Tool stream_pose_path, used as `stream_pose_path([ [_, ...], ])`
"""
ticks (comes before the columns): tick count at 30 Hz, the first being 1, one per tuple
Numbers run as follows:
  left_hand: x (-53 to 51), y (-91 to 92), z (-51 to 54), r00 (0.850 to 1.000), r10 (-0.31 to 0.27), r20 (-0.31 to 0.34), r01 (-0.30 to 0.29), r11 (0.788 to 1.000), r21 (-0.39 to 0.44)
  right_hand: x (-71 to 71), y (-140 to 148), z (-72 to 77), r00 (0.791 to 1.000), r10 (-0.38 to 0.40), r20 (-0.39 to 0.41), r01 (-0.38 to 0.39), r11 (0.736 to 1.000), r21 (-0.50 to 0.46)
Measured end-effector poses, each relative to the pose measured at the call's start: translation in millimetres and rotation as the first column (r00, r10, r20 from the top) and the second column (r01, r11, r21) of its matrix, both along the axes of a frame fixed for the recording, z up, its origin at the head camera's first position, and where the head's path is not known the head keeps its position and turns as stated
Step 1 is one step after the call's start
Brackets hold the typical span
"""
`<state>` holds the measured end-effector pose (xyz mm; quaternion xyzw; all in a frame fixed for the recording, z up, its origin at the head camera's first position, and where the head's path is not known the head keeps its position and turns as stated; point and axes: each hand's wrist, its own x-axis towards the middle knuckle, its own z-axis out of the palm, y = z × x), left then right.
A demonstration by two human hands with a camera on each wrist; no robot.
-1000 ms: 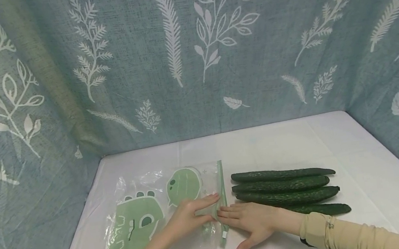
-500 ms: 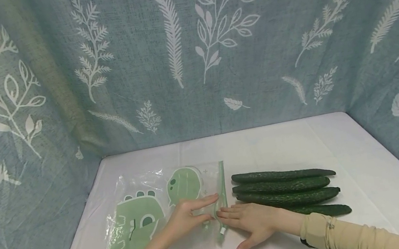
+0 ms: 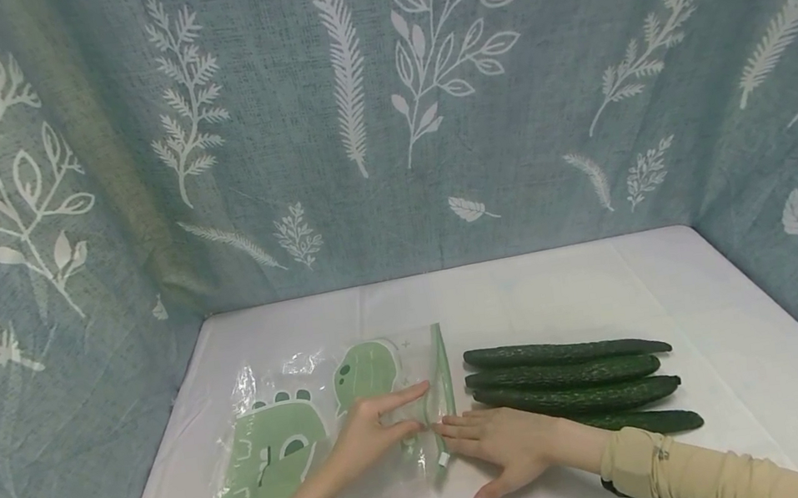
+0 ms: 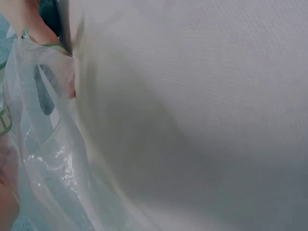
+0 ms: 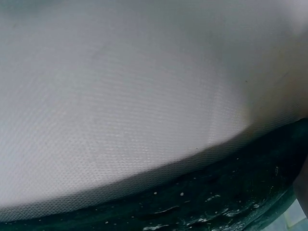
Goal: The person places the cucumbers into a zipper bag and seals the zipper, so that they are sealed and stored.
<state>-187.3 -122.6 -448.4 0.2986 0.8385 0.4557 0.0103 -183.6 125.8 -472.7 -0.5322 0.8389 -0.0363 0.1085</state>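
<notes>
A clear zip bag with green dinosaur prints (image 3: 280,441) lies flat on the left of the table, its green zip edge (image 3: 441,361) facing right. My left hand (image 3: 371,438) is over the bag near that edge, index finger and thumb spread apart on the plastic. Palm down on the table, my right hand (image 3: 507,441) has straight fingers, their tips touching the zip edge. Wrinkled, raised plastic (image 4: 57,159) fills the left side of the left wrist view.
Several dark green cucumbers (image 3: 577,397) lie side by side right of the bag, the nearest partly behind my right forearm. One cucumber (image 5: 192,207) crosses the bottom of the right wrist view. A leaf-patterned blue curtain (image 3: 392,199) surrounds the white table (image 3: 526,291).
The bag's upper layer has shifted slightly left and wrinkled, its zip edge bowing between my hands. My left fingertips have moved a little left and away from me. My right hand has barely moved.
</notes>
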Motion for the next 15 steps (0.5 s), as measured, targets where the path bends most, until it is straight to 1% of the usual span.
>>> stream_pose_path([
  [3, -1.2, 0.3, -0.7, 1.0, 0.026, 0.0, -0.026, 1.0, -0.012, 0.7, -0.4, 0.3, 1.0, -0.003, -0.026, 0.003, 1.0, 0.004],
  [8, -2.2, 1.9, -0.1, 0.998, 0.056, -0.023, -0.056, 0.998, -0.03, 1.1, 0.1, 1.9, 0.999, 0.004, -0.049, -0.004, 1.0, -0.001],
  [11, -2.7, 2.8, 0.7, 0.998, 0.062, -0.025, -0.063, 0.997, -0.035, 0.9, -0.4, 3.1, 0.999, 0.003, -0.043, -0.003, 1.0, 0.006],
  [15, -2.9, 3.3, 0.9, 0.998, 0.059, -0.007, -0.06, 0.998, -0.036, 0.5, -1.8, 4.2, 1.0, -0.005, -0.031, 0.006, 1.0, 0.023],
])
